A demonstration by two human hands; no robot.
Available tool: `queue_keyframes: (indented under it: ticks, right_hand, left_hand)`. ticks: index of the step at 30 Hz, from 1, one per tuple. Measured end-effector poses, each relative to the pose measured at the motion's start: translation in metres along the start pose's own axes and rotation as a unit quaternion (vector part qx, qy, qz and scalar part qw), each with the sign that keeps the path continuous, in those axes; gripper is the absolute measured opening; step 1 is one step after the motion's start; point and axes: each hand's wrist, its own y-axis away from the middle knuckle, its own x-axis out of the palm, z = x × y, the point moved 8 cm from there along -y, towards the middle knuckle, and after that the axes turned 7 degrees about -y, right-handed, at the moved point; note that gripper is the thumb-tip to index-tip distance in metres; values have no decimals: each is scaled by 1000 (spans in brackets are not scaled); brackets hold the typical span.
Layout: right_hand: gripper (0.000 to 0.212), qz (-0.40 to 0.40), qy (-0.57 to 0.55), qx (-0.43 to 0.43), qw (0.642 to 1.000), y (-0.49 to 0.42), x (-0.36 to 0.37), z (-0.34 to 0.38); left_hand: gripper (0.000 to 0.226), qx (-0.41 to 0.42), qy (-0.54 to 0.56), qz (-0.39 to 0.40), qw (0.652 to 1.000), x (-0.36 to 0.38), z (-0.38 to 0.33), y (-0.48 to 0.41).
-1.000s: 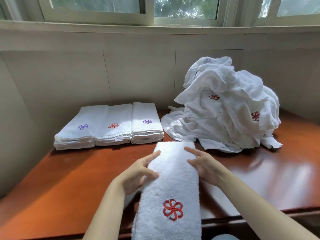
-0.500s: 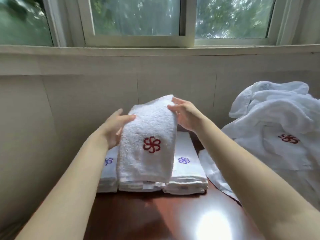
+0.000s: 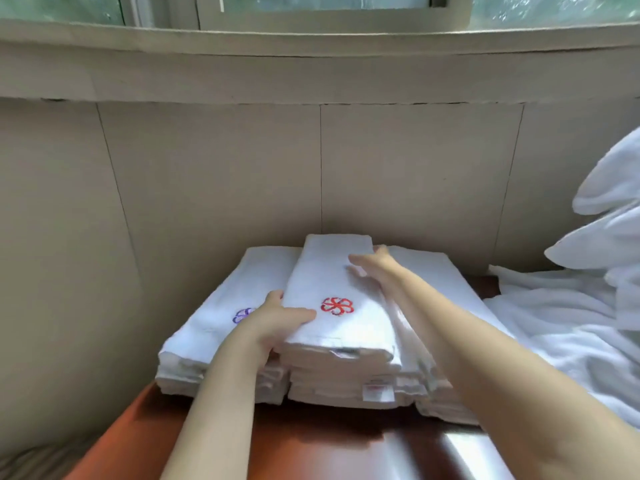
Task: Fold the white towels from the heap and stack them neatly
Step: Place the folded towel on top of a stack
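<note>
On the middle stack (image 3: 346,382), centre frame, we are laying down the folded towel (image 3: 339,278) we were holding aloft half a second ago. Left grip (image 3: 277,317) is pinching its near-left edge; right grip (image 3: 372,268), fingers straight, is resting flat on top. Heap (image 3: 588,306) at right is waiting.

Left hand (image 3: 277,320) gripping towel (image 3: 332,282), right hand (image 3: 375,268) atop
</note>
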Motion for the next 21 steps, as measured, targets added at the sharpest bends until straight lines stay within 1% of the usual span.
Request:
queue_keyframes:
  ticks: [2,5,6,8,10,12,14,16,17,18,19,20,21]
  right_hand:
    - [60,0,2,1,1000,-6,0,6]
    - [54,-55,-28,-47,997,-15,-12,17]
    - [53,-64,-17,-62,996,-16,-14,18]
    - [52,-55,55,-71,994,-17,-14,14]
    - [51,-46,112,-68,990,-16,-14,6]
    - [50,-40,144,-74,986,-14,-13,3]
    - [46,-32,189,-84,978,-10,-9,4]
    - [39,-43,293,-104,949,-3,-5,10]
    - [37,-59,357,-123,924,3,-3,15]
    - [36,-67,411,-151,897,13,1,21]
    - [34,-59,449,-187,872,25,8,28]
    - [32,-25,470,-221,854,38,17,32]
    - [31,30,475,-244,845,51,29,30]
  left_hand:
    - [68,12,31,16,999,0,-2,3]
    - [69,37,71,54,995,9,-5,6]
    - [71,40,86,71,993,14,-5,7]
    - [74,41,92,85,991,22,-4,6]
    - [75,47,18,76,996,23,-5,5]
    - [71,61,-83,59,993,20,-10,6]
    - [66,64,-141,54,987,19,-13,7]
    - [62,60,-218,49,973,17,-15,8]
    - [62,61,-259,36,963,14,-16,7]
    - [61,59,-301,4,952,9,-18,6]
    - [60,56,-339,-43,938,3,-22,6]
    - [58,66,-359,-94,926,-2,-27,5]
    - [56,90,-363,-128,919,-2,-32,6]
